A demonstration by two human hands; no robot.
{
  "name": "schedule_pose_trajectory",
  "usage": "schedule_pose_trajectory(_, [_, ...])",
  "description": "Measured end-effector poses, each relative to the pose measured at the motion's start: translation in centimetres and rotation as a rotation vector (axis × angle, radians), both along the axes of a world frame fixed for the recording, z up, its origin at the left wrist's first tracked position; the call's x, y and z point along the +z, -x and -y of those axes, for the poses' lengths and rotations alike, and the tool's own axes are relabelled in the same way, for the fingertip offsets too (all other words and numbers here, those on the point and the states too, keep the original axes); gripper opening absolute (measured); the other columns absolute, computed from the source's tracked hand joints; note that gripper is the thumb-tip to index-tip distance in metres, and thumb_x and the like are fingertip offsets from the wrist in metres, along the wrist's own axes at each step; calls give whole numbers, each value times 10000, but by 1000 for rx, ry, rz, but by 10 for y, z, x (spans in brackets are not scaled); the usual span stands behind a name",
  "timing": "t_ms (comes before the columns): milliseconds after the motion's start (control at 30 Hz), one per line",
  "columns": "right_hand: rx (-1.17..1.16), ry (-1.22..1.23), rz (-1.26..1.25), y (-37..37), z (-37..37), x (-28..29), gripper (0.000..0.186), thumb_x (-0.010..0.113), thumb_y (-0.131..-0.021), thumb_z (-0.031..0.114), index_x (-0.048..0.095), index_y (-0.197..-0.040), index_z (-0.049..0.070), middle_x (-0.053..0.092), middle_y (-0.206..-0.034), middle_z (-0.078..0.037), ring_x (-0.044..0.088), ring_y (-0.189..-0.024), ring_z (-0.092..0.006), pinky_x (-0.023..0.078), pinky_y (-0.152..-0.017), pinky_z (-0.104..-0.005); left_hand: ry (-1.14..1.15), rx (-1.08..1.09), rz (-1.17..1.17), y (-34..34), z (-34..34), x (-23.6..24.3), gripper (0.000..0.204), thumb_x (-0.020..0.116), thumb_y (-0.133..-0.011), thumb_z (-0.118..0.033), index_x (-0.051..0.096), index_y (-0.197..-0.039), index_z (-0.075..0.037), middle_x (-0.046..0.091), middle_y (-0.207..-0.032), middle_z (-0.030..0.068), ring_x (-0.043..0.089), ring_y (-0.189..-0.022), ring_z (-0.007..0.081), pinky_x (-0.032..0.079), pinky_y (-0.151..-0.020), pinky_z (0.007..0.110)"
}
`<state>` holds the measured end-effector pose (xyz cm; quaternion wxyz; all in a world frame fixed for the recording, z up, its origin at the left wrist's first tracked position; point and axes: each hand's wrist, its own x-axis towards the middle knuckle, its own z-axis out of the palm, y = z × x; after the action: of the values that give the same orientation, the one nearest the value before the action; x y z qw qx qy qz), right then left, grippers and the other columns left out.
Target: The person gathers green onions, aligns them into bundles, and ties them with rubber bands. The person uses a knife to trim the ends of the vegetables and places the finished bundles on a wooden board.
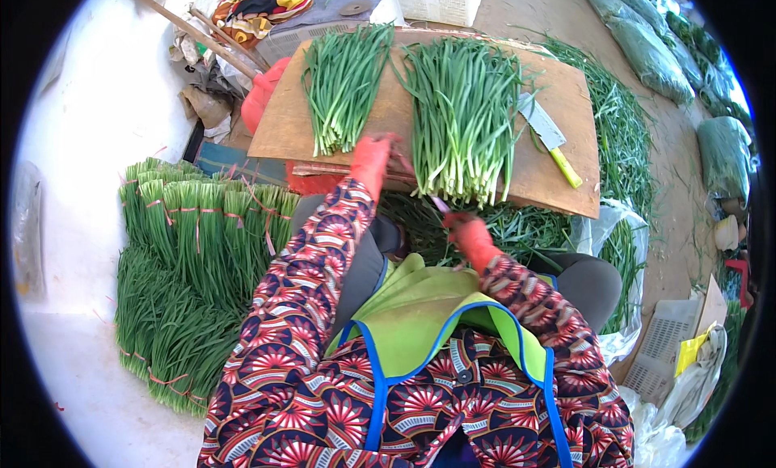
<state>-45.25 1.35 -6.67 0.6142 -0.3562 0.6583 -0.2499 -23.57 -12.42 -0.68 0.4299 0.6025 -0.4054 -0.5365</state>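
The small pile (347,88) and the big pile (465,116) of long green leaves lie apart on the worktop (279,124), their pale ends turned toward the person. The left hand (372,158), in a red glove, is just beside the pale ends of the small pile; its fingers look partly bent, but they are blurred, and I cannot tell how far they are open or if they hold something. The right hand (473,238) is below the near edge, in front of the big pile. A thin purple strip (439,204) shows at its fingers, which seem curled — whether they grip it, I cannot tell.

The first risk, I judge, comes from the big pile: its pale ends reach over the near edge and no tie is visible around it, so a sleeve or a hand which brushes them could pull stems down. The knife (550,137) is the second: its blade lies uncovered, just beside the leaves of this pile, so a careless reach to this side could cut a glove or push the knife off — its yellow handle is near the edge. The thin strip could also slip or tangle among the stems.
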Motion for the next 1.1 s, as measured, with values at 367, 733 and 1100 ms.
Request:
schedule_pose_trajectory(367, [415, 429, -995, 126, 33, 77, 265, 568, -869, 292, 693, -911, 61, 682, -822, -172, 666, -720, -332, 525, -654, -406, -313, 59, -114, 21, 16, -5, 149, 604, -871, -194, 624, -874, -47, 535, -635, 19, 389, -419, 98, 308, -383, 270])
schedule_pose_trajectory(733, [347, 315, -727, 159, 135, 101, 263, 610, -847, 276, 676, -823, 23, 659, -686, -113, 645, -636, -228, 499, -587, -339, -204, 184, -387, 31, 19, -20, 133, 565, -893, -177, 619, -910, -56, 535, -671, -37, 426, -540, 63, 349, -504, 216])
schedule_pose_trajectory(1100, [21, 462, 476, 65, 134, 123, 251, 619, -918, 291, 676, -908, 47, 627, -703, 4, 562, -617, -70, 431, -559, -195, 341, 81, -118, 96, -7, 43, 150, 641, -888, -204, 609, -870, -59, 592, -759, -6, 439, -641, 52, 378, -600, 210])
